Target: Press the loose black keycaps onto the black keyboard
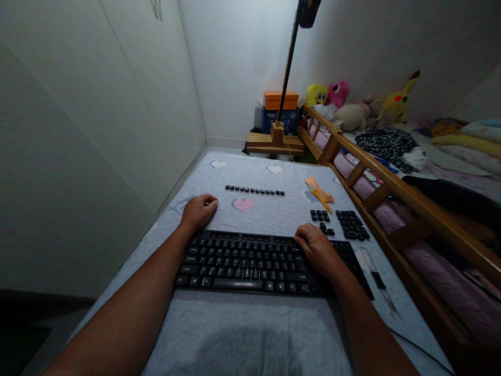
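Observation:
A black keyboard lies on the pale cloth in front of me. Keycaps fill its main block, while the top strip and right-hand section look stripped of caps. My left hand rests on the cloth just past the keyboard's far left corner, fingers curled together; whatever they may hold is hidden. At the keyboard's upper right, my right hand has its fingers pinched at the far edge; I cannot make out anything between them. A row of loose black keycaps lies beyond the keyboard. More keycaps sit grouped at right.
A yellow-handled brush lies on an orange cloth. Right of the keyboard is a wire tool with a black grip. A wooden bed rail borders the right side, a white cabinet the left. A stand rises behind.

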`<state>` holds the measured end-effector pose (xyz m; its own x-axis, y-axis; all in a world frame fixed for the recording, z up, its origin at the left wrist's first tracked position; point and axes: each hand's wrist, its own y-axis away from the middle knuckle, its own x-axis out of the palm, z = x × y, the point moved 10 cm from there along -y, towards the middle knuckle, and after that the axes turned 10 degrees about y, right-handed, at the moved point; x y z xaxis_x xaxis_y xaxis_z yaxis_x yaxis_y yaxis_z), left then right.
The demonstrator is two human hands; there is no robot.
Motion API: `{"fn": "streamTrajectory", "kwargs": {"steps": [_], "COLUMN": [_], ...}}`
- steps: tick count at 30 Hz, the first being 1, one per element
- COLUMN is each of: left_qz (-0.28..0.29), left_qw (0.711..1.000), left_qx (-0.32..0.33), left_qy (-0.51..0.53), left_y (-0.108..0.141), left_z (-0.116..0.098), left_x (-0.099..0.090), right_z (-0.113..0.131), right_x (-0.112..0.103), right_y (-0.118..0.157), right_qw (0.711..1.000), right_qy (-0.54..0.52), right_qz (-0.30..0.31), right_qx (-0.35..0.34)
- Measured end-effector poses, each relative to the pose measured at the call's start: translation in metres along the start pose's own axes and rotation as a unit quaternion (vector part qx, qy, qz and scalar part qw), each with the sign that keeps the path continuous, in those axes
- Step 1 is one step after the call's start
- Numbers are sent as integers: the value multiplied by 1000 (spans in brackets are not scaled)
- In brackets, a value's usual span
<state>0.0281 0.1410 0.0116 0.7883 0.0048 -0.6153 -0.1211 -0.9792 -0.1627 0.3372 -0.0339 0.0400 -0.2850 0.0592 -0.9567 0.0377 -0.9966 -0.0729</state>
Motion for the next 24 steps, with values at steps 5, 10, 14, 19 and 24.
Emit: {"fn": "streamTrajectory", "kwargs": {"steps": [5, 10, 14, 19, 24], "left_qz": [-3, -1, -5, -2, 2], "left_qw": [1000, 1000, 1000, 1000, 1000], "left_qx": [-3, -2, 0, 0, 5], "left_qy": [1, -4, -8, -12, -11], "left_y": [0, 1, 0, 0, -1], "left_z": [-1, -1, 0, 1, 0], "left_x": [-1, 0, -1, 0, 1], "right_z": [2, 3, 4, 4, 5], "right_x": [0, -1, 0, 2, 1], "right_y": [-1, -2, -2, -2, -2], "right_qw": [1000, 1000, 1000, 999, 999], "right_qy": [6, 8, 18, 31, 30], "right_qz": [-10, -8, -9, -7, -11], "right_qx": [-9, -7, -15, -16, -20]}}
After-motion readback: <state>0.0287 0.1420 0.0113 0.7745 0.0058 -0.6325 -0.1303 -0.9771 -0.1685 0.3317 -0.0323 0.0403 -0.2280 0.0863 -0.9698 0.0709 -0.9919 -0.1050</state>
